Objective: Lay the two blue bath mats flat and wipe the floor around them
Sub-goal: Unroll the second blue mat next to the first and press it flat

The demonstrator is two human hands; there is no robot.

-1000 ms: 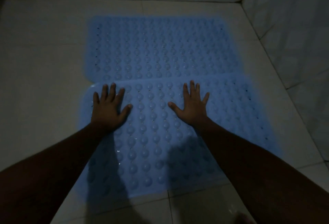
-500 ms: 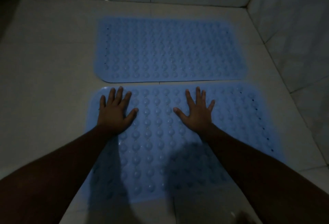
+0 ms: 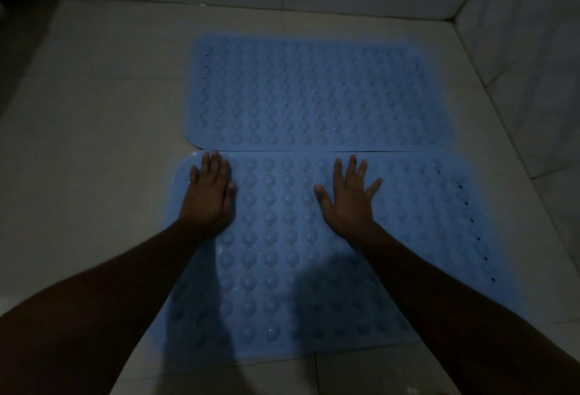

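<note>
Both arms reach forward, palms down on the near blue mat (image 3: 282, 253). The left hand (image 3: 208, 196) lies flat with fingers together by its far left corner; the right hand (image 3: 348, 198) presses with fingers spread, gripping nothing. The mat is rubbery, studded with round bumps, corners rounded. Its far edge meets the far blue mat (image 3: 317, 93), flat on pale floor tiles (image 3: 94, 143) near the wall (image 3: 518, 33).

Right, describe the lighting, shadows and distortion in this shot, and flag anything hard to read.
Head view: dim overall, corners darkest, with soft light pooled on the far mat and near mat. Head view: both arms cast dark shadows across the near mat's lower half. The left hand and right hand read dark, fingers distinct. Wide-angle bowing curves the mats' edges.
</note>
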